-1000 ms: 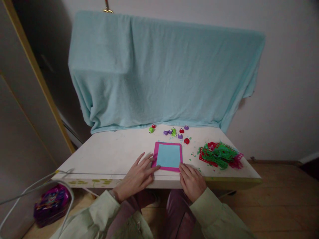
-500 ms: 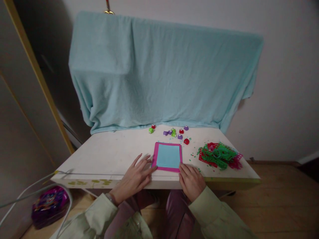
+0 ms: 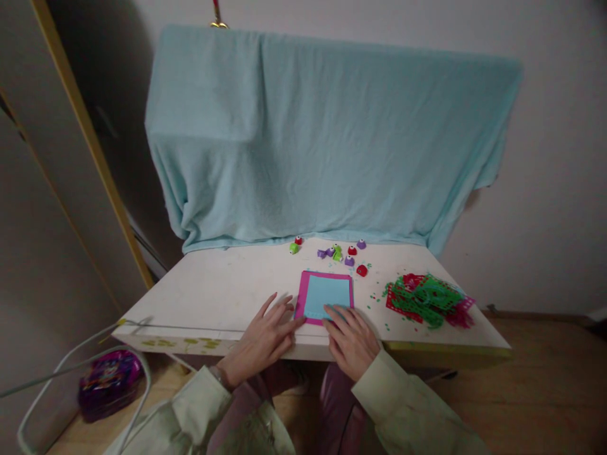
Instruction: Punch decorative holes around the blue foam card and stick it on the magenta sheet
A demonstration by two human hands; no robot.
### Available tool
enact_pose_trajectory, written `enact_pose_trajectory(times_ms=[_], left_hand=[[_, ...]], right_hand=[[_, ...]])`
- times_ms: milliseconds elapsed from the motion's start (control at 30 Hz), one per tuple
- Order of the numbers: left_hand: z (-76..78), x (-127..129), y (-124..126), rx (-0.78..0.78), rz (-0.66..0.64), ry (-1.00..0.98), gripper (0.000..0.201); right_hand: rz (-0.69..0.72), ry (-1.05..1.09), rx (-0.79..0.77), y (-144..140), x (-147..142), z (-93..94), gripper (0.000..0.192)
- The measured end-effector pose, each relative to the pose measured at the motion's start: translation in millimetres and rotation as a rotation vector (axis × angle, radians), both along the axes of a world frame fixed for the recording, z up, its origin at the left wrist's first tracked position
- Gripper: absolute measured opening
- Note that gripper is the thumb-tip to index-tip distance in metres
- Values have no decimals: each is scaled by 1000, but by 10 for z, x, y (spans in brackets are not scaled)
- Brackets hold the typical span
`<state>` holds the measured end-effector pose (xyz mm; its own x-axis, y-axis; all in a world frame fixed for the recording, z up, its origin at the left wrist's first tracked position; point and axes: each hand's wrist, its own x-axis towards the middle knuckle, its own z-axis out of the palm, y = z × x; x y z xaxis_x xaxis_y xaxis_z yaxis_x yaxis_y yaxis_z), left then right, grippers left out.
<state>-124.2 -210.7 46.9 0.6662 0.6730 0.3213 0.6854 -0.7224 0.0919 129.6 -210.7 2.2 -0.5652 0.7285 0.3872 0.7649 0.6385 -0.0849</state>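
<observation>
Lying flat near the front edge of the white table [image 3: 222, 294], a light blue sheet [image 3: 331, 292] sits on a slightly larger pink sheet [image 3: 300, 297], so a pink border shows along its left, far and right sides. The right hand [image 3: 349, 338] rests on the near part of the blue sheet, fingers spread and flat, gripping nothing. The left hand [image 3: 262, 338] lies palm down just left of the sheets, fingers splayed, with its fingertips at the pink sheet's near left corner; whether they press on the paper or only touch its edge is hard to tell.

Beyond the sheets, toward the far side, a scatter of small punches [image 3: 342, 253] in green, red and purple lies among tiny paper bits. To the right, a heap of green and red punched scraps [image 3: 427, 298] sits well apart from the hands. A pale blue cloth [image 3: 322, 139] hangs behind the table. Down on the floor to the left lie a purple bag [image 3: 110, 385] and a white hoop of tubing [image 3: 71, 354].

The risk, as I judge it, is the blue sheet sliding out of square on the pink one: only flat fingers hold it, and an uneven push would skew the border. The stack also sits close to the table's near edge, so a pull toward the body could tip it off.
</observation>
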Motion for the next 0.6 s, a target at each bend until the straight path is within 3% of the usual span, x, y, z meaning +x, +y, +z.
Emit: enact_pose_trajectory(times_ms=[100,300,600], left_hand=[[-31,-8,18,-5,1,10,53],[-253,-22,109,29,-15,3,53],[-240,-22,93,40,-2,18,54]], right_hand=[[-12,-7,10,-21,196,-30,38],[-50,-40,42,-100,473,-50,41],[-101,-44,31,-159,497,-44,42]])
